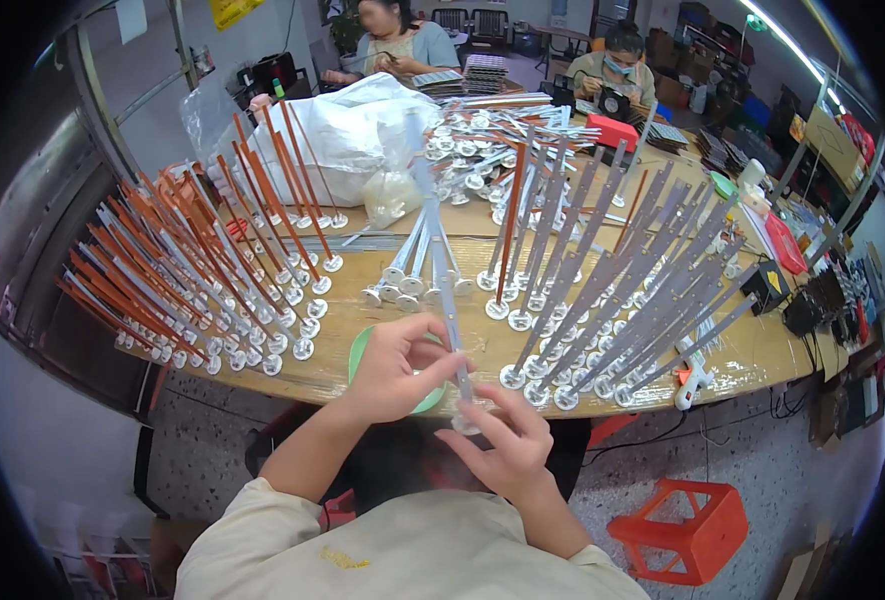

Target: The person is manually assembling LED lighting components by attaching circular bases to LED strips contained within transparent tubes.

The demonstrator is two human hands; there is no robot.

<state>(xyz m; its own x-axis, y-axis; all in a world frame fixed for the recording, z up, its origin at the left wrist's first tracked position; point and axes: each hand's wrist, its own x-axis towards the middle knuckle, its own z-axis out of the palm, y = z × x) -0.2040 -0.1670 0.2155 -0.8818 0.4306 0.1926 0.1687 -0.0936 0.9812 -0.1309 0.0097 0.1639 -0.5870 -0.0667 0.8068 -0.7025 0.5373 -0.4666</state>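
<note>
A long grey strip (449, 312) stands nearly upright before me, just past the table's near edge. My left hand (399, 368) is closed, pinching its lower part between thumb and fingers. At the strip's foot, my right hand (510, 437) closes thumb and fingers around a white round base (465, 427), which the fingers partly hide. Behind my left hand a green bowl (358, 352) shows only in part; its contents are mostly covered. Beyond the hands, several similar strips with round bases (409, 287) lean together in a bunch.
Rows of brown and grey strips on round bases (302, 348) fill the left side; grey ones (572, 340) crowd the right. A white glue gun (690, 385) lies at the right edge. A white sack (337, 140) and two people are farther back. A red stool (687, 530) stands below right.
</note>
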